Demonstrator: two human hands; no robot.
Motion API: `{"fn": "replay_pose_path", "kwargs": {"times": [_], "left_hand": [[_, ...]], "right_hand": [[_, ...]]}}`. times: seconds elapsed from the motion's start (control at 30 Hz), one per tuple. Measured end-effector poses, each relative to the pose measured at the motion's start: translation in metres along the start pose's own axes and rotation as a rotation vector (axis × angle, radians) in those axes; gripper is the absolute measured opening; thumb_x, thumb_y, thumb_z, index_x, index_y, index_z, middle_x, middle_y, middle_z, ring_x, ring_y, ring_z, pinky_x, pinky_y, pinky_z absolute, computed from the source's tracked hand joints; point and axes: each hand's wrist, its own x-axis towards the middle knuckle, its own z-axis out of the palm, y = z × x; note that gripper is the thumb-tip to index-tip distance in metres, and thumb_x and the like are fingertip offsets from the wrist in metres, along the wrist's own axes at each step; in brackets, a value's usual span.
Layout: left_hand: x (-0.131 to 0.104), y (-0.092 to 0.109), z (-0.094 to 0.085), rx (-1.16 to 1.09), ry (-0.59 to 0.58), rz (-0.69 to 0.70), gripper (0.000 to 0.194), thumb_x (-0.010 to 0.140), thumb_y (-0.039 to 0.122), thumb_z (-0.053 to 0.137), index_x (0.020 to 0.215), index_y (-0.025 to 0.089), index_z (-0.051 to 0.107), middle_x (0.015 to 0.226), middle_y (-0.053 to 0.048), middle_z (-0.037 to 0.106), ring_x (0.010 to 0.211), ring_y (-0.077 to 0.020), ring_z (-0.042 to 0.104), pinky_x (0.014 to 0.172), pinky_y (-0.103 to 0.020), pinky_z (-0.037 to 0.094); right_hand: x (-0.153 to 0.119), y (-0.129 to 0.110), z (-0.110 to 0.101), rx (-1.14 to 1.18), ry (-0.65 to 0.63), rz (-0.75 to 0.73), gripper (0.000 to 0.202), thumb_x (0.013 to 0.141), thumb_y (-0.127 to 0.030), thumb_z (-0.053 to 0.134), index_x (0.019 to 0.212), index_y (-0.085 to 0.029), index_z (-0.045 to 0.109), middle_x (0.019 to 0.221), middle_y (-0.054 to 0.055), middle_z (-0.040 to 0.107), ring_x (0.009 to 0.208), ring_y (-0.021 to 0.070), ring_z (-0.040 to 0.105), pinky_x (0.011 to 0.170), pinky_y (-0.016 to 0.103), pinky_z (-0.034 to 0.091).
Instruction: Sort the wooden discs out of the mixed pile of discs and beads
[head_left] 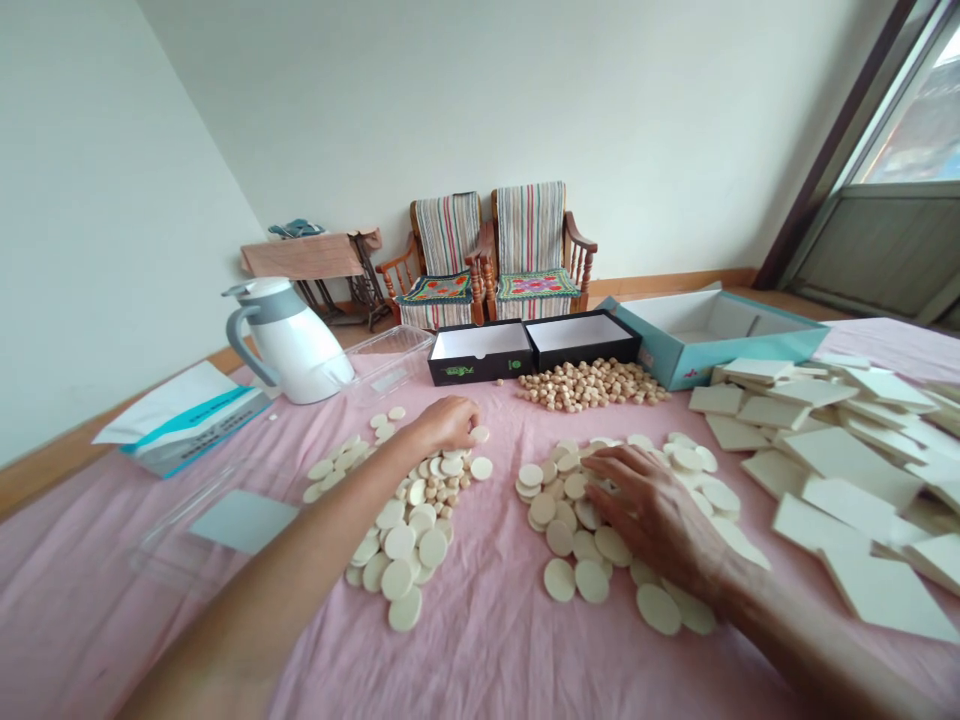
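My left hand is closed above the top of the left pile, its fingertips at a pale round disc. Below it lie more discs mixed with small wooden beads. My right hand rests with spread fingers on the right pile of discs, touching discs and holding none that I can see. A heap of light wooden beads lies beyond both hands.
Black open boxes and a teal box stand at the back. Square pale boards are heaped at right. A jug, a white-blue packet and clear plastic trays are at left, on pink cloth.
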Motion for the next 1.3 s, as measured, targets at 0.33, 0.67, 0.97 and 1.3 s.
{"fn": "replay_pose_path", "kwargs": {"times": [0.33,0.67,0.97,1.3], "left_hand": [[-0.003,0.009,-0.002,-0.079,0.065,0.002,0.014,0.062,0.015,0.062,0.075,0.016,0.066,0.074,-0.002,0.067,0.070,-0.0161,0.060,0.060,-0.022,0.041],[-0.023,0.024,-0.016,-0.301,-0.083,0.277,0.020,0.071,0.021,0.065,0.089,0.013,0.069,0.085,-0.005,0.068,0.076,-0.0149,0.060,0.070,-0.023,0.044],[-0.038,0.018,0.005,-0.050,-0.008,0.351,0.015,0.072,0.021,0.066,0.087,0.018,0.065,0.088,-0.003,0.065,0.089,-0.0194,0.059,0.085,-0.031,0.040],[-0.030,0.047,-0.026,-0.576,0.060,0.299,0.035,0.080,0.027,0.062,0.112,0.014,0.062,0.099,-0.007,0.068,0.082,-0.0141,0.062,0.073,-0.024,0.048]], "right_hand": [[-0.004,0.009,-0.003,-0.025,0.105,0.058,0.020,0.091,-0.025,0.047,0.097,-0.020,0.064,0.096,0.008,0.065,0.086,0.0201,0.060,0.077,0.033,0.046],[-0.007,0.017,-0.003,-0.012,0.092,0.077,0.017,0.091,-0.025,0.047,0.094,-0.019,0.063,0.093,0.007,0.064,0.084,0.0186,0.058,0.074,0.031,0.045],[-0.006,0.016,-0.004,0.012,0.073,0.085,0.017,0.091,-0.027,0.048,0.091,-0.019,0.063,0.090,0.007,0.064,0.080,0.0176,0.058,0.072,0.030,0.045],[-0.007,0.020,-0.006,-0.005,0.106,0.066,0.017,0.091,-0.024,0.047,0.091,-0.018,0.063,0.089,0.006,0.064,0.080,0.0172,0.059,0.071,0.029,0.045]]}}
